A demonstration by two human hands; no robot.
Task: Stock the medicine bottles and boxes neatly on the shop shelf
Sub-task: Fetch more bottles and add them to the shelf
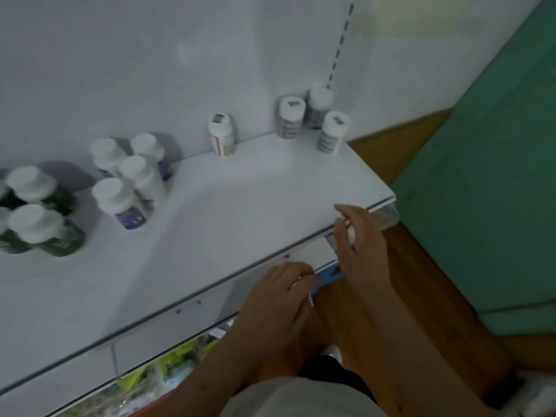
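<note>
The whole view is smeared, so no bottle label can be read. At the left end of the shelf (210, 212), the green bottles (45, 227) are partly cut off by the picture's edge. At the shelf's front lip, the right hand (359, 239) hides most of a small white thing; the left hand (279, 299) covers part of a blue-and-white box (326, 276). Goods below the shelf are unreadable.

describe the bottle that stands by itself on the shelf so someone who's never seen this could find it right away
Start at the white shelf and follow its back edge along the wall. Between the cluster of blue-labelled bottles on the left and the three bottles near the right end stands the lone bottle. It alone has no neighbour touching it, and its label shows an orange band.
</note>
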